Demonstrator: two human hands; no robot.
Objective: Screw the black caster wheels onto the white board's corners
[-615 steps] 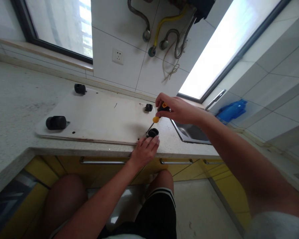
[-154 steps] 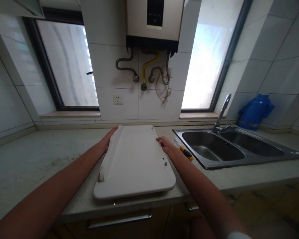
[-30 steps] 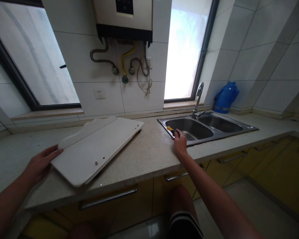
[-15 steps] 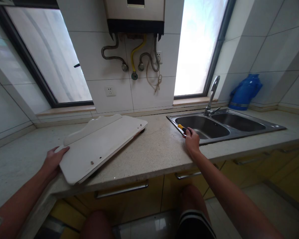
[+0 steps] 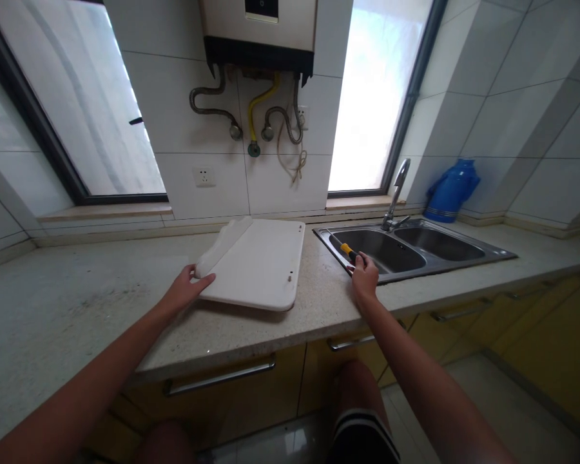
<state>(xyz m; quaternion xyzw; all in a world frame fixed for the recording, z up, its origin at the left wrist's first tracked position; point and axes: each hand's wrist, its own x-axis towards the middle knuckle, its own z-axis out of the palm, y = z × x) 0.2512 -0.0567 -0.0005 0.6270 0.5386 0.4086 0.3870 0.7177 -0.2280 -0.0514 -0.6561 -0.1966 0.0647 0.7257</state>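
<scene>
A white board [image 5: 256,264] with rounded corners lies on the countertop, slightly raised, with small screws or holes along its right edge. My left hand [image 5: 193,283] grips its left edge, thumb on top and fingers around the side; what lies beneath the board is hidden. Over the near left rim of the sink, my right hand [image 5: 365,274] is closed around a screwdriver [image 5: 347,250] with a yellow and black handle. Its thin shaft points up and left, away from the board.
The double steel sink [image 5: 418,267] with a tap [image 5: 396,193] is set into the counter [image 5: 174,335] at the right. A blue jug-like container [image 5: 452,190] stands behind it. A water heater [image 5: 258,32] with hoses hangs on the wall. Drawer handles [image 5: 222,377] jut out below.
My left hand has turned the white board anticlockwise and moved it rightward, so its screw edge now faces right. My right hand still holds the screwdriver by the sink.
</scene>
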